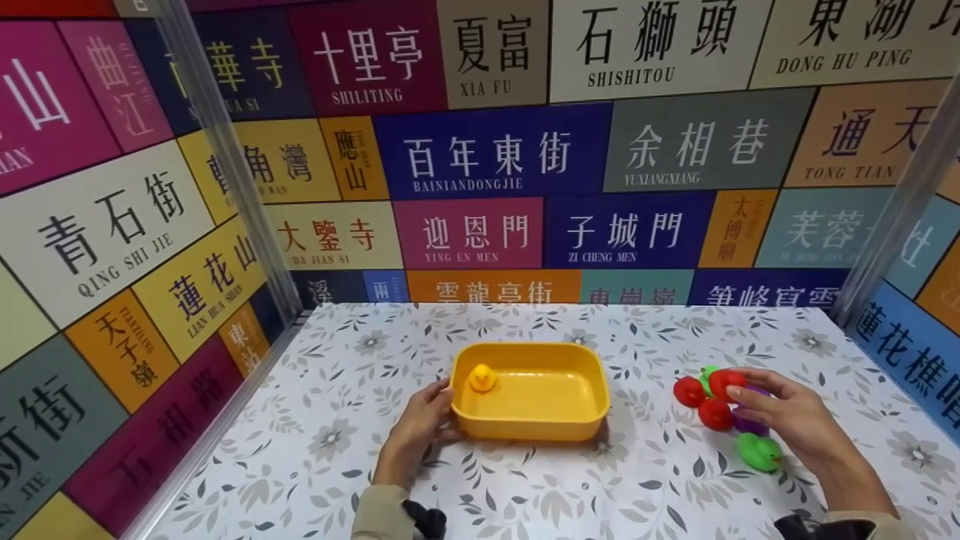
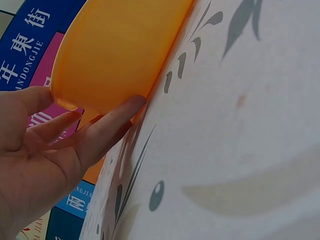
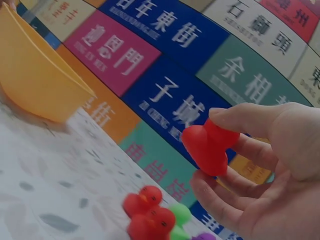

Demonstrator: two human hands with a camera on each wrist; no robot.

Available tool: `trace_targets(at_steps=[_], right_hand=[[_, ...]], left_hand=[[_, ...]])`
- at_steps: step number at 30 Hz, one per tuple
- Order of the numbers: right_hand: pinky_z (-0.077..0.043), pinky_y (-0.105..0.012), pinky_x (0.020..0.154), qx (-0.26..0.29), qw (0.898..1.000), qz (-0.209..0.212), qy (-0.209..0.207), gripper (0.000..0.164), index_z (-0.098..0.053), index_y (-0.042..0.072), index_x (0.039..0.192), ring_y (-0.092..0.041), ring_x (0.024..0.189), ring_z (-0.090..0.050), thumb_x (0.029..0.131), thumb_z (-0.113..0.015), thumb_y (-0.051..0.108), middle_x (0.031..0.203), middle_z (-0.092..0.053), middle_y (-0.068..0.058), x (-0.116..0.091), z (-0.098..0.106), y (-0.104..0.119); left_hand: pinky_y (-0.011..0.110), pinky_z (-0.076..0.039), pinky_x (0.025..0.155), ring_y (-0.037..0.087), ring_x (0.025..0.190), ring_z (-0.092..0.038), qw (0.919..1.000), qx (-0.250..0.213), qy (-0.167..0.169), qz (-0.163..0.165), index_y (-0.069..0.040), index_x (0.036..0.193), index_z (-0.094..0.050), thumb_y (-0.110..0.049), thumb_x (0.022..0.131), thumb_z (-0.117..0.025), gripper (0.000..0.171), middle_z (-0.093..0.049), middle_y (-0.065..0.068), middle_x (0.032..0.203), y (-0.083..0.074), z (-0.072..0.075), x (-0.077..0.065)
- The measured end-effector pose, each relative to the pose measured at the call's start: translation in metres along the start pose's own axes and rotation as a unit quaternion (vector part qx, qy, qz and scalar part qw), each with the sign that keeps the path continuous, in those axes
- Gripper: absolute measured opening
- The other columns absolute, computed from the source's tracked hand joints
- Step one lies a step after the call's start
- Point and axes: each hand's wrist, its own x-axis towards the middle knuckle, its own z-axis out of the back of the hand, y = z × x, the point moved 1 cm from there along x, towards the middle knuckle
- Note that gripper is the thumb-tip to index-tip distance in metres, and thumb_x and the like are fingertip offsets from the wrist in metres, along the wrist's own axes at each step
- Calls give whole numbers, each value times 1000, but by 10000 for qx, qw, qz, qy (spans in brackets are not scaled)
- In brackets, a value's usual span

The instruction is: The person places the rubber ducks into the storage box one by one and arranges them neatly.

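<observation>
My left hand (image 1: 421,421) rests against the left end of a yellow plastic basin (image 1: 525,429). In the left wrist view its thumb meets the basin's rim, and extended fingers (image 2: 112,120) touch the side low down by the tabletop. Inside the basin, at the left, sits a yellow toy duck (image 1: 482,378). My right hand (image 1: 799,420) pinches a red toy duck (image 3: 206,147) between thumb and fingers, raised above the table. Under and beside it are two more red ducks (image 1: 715,414), a green duck (image 1: 759,452), another green one (image 1: 709,375) partly hidden, and something purple (image 1: 752,424).
A white tablecloth (image 1: 330,390) with grey leaf patterns covers the table. Colourful panels with street names (image 1: 491,154) stand behind and at both sides, with clear strips (image 1: 247,187) at the corners. Tabletop lies between the basin and the ducks.
</observation>
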Motion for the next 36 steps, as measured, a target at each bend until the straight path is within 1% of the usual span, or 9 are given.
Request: trace_targets(at_steps=[4, 8, 11, 13, 18, 24, 28, 33, 36], right_hand=[[-59, -22, 88, 220, 9997, 53, 114, 54, -55, 14, 139, -2, 98, -68, 91, -73, 33, 109, -58, 21, 3, -12, 6], [-59, -22, 89, 76, 9998, 27, 164, 58, -54, 13, 142, -5, 98, -69, 92, -72, 35, 115, -56, 17, 6, -22, 12], [-59, -24, 90, -72, 9998, -29, 161, 62, -52, 12, 144, -4, 98, -68, 91, -72, 39, 126, -55, 8, 8, -29, 15], [-59, -25, 91, -101, 9998, -101, 158, 66, -50, 12, 145, -4, 100, -68, 90, -72, 41, 137, -53, -4, 11, -34, 18], [-58, -27, 94, -302, 9989, -309, 182, 76, -44, 13, 151, -10, 107, -68, 89, -72, 48, 159, -32, -20, 18, -47, 27], [-46, -50, 112, -770, 9954, -408, 400, 78, -42, 18, 153, -32, 126, -61, 88, -69, 53, 162, -31, -20, 25, -65, 39], [-39, -62, 114, -869, 9945, -72, 586, 72, -44, 17, 151, -34, 127, -61, 92, -67, 49, 159, -37, -20, 31, -81, 46], [-55, -41, 102, -694, 9932, 461, 817, 62, -50, 9, 147, -20, 114, -67, 95, -67, 37, 151, -46, -23, 40, -101, 53], [-59, -31, 94, -611, 9917, 671, 905, 58, -52, 4, 144, -19, 112, -67, 95, -68, 32, 147, -50, -25, 46, -114, 54]], left_hand=[[36, -62, 80, 20, 94, -65, 10000, -55, -7, 38, -12, 154, -39, -29, 103, -49, 54, -62, 18, 119, 0, 0, 0], [37, -62, 81, 21, 96, -66, 10000, -16, -29, 42, -13, 154, -39, -31, 104, -49, 54, -62, 20, 126, -1, 0, 0], [37, -62, 82, 21, 98, -66, 10000, 51, -35, 58, -13, 154, -39, -31, 104, -48, 54, -61, 20, 129, -2, 0, 0], [37, -62, 82, 21, 97, -66, 9999, 87, -47, 91, -14, 154, -39, -31, 105, -47, 53, -61, 20, 128, -2, 0, -1], [37, -62, 83, 22, 102, -67, 9999, 44, -67, 141, -15, 154, -40, -32, 105, -47, 52, -60, 18, 134, -3, 1, -2], [38, -62, 83, 22, 107, -67, 9999, -17, -66, 123, -15, 154, -40, -32, 106, -46, 52, -58, 19, 140, -5, 1, -2], [38, -62, 83, 22, 104, -67, 10000, 31, -43, 14, -13, 154, -40, -32, 105, -47, 53, -59, 20, 138, -4, 1, -1], [37, -62, 83, 21, 101, -67, 9999, 66, -63, 67, -13, 153, -40, -33, 105, -47, 53, -61, 18, 137, -3, 1, -2], [38, -62, 83, 21, 103, -67, 9999, 52, -55, 83, -14, 153, -40, -33, 105, -47, 53, -61, 18, 137, -3, 1, -2]])
